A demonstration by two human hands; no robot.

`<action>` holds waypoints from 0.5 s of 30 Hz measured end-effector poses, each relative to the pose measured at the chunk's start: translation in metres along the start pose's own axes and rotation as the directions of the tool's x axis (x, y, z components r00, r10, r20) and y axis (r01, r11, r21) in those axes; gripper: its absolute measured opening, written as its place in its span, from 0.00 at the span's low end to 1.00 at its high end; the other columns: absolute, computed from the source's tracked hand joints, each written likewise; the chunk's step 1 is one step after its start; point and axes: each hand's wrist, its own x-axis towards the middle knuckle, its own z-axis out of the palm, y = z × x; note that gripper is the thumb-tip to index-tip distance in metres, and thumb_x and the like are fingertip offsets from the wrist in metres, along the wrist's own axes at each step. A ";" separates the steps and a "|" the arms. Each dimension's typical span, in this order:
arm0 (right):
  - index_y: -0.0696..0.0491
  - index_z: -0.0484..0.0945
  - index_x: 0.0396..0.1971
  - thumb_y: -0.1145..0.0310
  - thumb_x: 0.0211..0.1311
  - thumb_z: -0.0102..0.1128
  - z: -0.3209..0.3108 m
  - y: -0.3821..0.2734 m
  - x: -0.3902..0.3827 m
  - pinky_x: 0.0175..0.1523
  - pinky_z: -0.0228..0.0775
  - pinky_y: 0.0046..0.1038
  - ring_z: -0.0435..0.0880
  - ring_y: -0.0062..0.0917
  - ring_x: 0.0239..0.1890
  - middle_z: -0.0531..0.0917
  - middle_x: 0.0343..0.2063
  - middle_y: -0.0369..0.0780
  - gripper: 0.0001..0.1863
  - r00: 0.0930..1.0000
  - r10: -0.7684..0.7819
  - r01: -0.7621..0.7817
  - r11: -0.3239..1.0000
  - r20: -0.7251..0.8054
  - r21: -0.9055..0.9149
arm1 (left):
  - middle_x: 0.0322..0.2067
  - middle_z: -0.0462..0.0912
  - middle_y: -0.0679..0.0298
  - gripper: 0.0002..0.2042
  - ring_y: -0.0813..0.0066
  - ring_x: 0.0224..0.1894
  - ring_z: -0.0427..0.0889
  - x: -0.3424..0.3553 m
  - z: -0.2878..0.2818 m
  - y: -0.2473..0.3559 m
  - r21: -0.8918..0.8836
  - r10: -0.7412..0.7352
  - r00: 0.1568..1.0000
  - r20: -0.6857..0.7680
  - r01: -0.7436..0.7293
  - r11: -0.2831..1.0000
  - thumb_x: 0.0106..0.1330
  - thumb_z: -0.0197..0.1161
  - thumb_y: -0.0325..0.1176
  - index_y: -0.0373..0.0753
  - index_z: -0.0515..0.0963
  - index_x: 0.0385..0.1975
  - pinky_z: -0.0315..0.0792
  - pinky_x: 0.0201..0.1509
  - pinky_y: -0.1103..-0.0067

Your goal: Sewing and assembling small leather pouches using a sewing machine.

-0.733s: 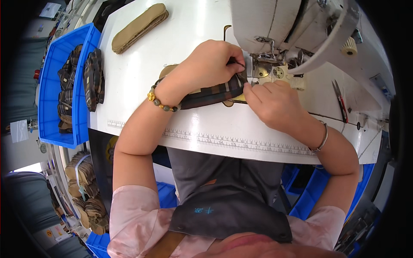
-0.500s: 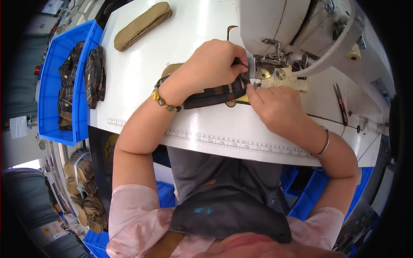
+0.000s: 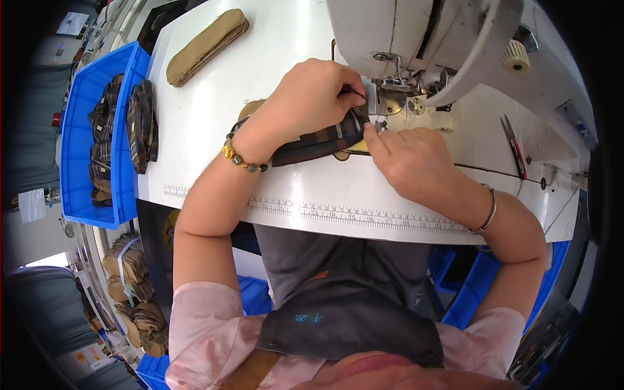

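Head view: At eight o'clock from a white metal sewing machine, a long dark-plaid fabric pouch is pinched by the left hand; how the right hand grips cannot be told. Fabric is best kept flat.

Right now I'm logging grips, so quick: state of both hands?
Left hand: closed, pinching the plaid fabric piece.
Right hand: fingers curled, index fingertip at the piece's end; whether it grips cannot be told.

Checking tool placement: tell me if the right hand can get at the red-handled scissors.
Probably yes: nothing visible stands between the right hand and the red-handled scissors, though that hand touches the plaid fabric.
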 end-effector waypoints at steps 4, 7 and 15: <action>0.64 0.84 0.41 0.73 0.48 0.62 -0.002 0.001 0.001 0.20 0.65 0.25 0.78 0.21 0.16 0.77 0.15 0.34 0.19 1.000 -0.008 0.008 1.000 0.001 0.022 | 0.28 0.87 0.58 0.06 0.58 0.32 0.85 -0.001 0.001 0.005 -0.049 -0.044 0.999 -0.018 0.043 0.998 0.57 0.69 0.32 0.40 0.87 0.32 0.77 0.39 0.71; 0.65 0.84 0.41 0.73 0.48 0.62 -0.001 -0.001 0.003 0.19 0.65 0.25 0.77 0.21 0.15 0.77 0.14 0.34 0.18 1.000 -0.004 0.004 0.999 -0.001 0.032 | 0.26 0.87 0.60 0.06 0.60 0.31 0.85 -0.003 0.004 0.003 -0.023 -0.071 0.995 -0.076 0.069 0.997 0.56 0.70 0.33 0.40 0.87 0.31 0.77 0.39 0.72; 0.67 0.84 0.40 0.74 0.52 0.62 -0.001 -0.001 0.003 0.18 0.65 0.26 0.79 0.22 0.15 0.77 0.14 0.35 0.16 1.000 -0.006 0.006 0.999 -0.005 0.033 | 0.24 0.86 0.59 0.06 0.61 0.29 0.84 0.002 0.002 0.001 -0.029 -0.123 0.992 0.023 0.124 0.992 0.58 0.69 0.34 0.38 0.86 0.29 0.76 0.37 0.71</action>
